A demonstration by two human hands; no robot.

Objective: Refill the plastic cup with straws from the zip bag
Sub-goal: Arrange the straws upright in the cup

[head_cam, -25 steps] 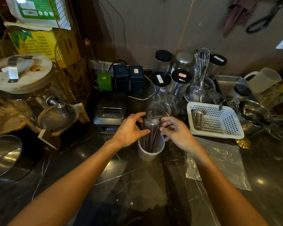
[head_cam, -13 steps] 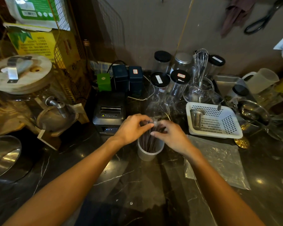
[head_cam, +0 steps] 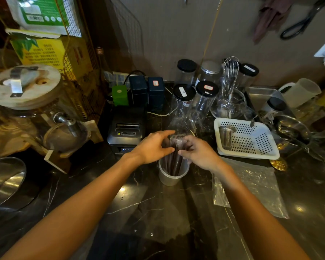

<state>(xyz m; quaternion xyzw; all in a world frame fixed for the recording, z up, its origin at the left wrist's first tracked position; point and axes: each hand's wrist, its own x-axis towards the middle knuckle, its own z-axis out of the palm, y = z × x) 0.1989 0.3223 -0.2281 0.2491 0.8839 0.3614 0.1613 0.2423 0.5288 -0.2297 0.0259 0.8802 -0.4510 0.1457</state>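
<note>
At the centre of the frame a translucent plastic cup (head_cam: 172,174) stands on the dark marble counter (head_cam: 139,203), packed with dark wrapped straws (head_cam: 174,160). The left hand (head_cam: 154,147) and right hand (head_cam: 199,152) curl round the bundle's tops, fingers pinching them together. The flat zip bag (head_cam: 255,186) lies right of the cup.

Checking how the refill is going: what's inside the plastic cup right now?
Dark straws stand in the cup, leaning together. The left hand and right hand grip their upper parts, so the tops are mostly hidden. The cup's bottom cannot be seen.
</note>
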